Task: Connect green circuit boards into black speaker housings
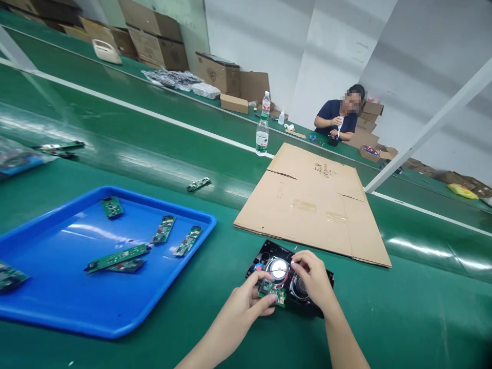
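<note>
Circuit board [277,292] clamped between thumb and fingers of left grip [251,299], over near side of black housing [269,249]. Right grip [312,277]: fingertips together, small white item [292,263] apparently pinched; identity cannot be told. Red wire [285,278] looped between grips; could be strained or snagged if board is pulled away. Beyond grips: handwriting on cardboard [315,202], printed bottle label [262,141]; neither legible.

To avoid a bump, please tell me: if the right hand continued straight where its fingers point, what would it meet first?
Probably the silver-faced speaker in the black housing, though how high the right hand sits is unclear.
</note>
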`<state>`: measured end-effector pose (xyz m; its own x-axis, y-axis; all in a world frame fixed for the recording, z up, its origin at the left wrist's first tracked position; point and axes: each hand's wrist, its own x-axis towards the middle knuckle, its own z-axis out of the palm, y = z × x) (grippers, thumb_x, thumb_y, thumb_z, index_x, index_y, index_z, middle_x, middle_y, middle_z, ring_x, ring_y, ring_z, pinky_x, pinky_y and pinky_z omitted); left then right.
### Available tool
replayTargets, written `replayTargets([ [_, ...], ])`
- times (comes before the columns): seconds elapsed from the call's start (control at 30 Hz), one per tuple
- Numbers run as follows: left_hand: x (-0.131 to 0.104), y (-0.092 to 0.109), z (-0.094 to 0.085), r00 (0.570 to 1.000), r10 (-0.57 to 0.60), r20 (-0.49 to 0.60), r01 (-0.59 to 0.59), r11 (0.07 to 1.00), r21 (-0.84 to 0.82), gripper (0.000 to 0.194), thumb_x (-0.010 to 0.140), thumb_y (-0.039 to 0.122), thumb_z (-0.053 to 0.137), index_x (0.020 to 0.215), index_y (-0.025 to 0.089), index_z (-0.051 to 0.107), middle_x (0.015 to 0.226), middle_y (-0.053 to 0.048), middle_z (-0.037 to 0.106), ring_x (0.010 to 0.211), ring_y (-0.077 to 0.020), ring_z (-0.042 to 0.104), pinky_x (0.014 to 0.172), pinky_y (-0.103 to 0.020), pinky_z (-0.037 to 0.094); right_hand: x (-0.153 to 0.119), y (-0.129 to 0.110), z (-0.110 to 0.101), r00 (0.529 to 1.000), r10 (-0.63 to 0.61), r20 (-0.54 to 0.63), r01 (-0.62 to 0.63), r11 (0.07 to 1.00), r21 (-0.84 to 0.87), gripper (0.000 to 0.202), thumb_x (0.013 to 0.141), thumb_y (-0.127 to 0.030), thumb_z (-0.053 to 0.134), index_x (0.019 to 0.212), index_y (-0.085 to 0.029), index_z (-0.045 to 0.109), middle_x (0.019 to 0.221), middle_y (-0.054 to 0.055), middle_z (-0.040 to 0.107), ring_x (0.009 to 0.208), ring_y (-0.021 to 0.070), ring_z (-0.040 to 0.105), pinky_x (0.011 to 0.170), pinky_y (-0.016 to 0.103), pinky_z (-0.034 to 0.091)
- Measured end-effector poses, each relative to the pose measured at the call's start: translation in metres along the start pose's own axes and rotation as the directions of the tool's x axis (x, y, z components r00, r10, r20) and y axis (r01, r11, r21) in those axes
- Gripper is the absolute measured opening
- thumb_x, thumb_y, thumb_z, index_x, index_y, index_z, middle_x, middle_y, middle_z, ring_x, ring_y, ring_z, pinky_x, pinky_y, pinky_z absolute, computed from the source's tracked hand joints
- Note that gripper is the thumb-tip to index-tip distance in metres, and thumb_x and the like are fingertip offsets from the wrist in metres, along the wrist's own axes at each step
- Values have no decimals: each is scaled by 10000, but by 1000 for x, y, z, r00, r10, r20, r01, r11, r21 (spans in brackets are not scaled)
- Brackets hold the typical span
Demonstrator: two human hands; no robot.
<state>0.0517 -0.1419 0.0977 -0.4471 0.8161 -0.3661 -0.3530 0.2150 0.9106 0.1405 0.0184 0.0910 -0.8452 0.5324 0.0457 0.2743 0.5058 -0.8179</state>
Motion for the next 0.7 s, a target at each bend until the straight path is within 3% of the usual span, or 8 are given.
replayTargets([
  [0.1,5,5,4,998,52,-41,-51,998,38,348,683,393,574,939,177,480,547,80,353,549,-101,488,715,-332,551,-14,2,-9,994,99,56,-105,985,136,168,837,-300,443,797,-171,543,741,3,583,629,105,511,587,211,397],
  [0.2,12,8,10,996,77,-52,-74,996,54,382,677,383,561,982,162,500,618,46,500,627,-126,557,728,-319,552,-26,3,-12,993,113,33,-116,991,72,150,809,-280,500,742,-167,573,727,3,591,658,111,518,609,212,389],
  [0.3,19,8,15,993,114,-38,-110,989,93,403,691,361,541,1043,165,529,730,15,585,697,-140,592,735,-306,552,-32,1,-10,999,42,27,-41,999,-32,146,826,-227,479,783,-179,610,793,11,601,736,119,527,653,216,388],
  [0.43,25,4,17,989,145,-21,-141,981,136,408,702,362,543,1059,165,552,671,32,576,668,-136,592,737,-300,551,-36,1,-2,998,-60,4,60,984,-165,142,829,-178,464,756,-177,585,738,12,569,726,127,489,615,218,369],
  [0.7,29,-5,14,981,194,8,-191,958,215,384,742,325,518,1091,169,548,753,1,614,675,-141,587,674,-274,531,-36,7,7,967,-255,-11,242,932,-270,145,820,-125,449,719,-170,543,698,6,557,676,123,442,600,228,356],
])
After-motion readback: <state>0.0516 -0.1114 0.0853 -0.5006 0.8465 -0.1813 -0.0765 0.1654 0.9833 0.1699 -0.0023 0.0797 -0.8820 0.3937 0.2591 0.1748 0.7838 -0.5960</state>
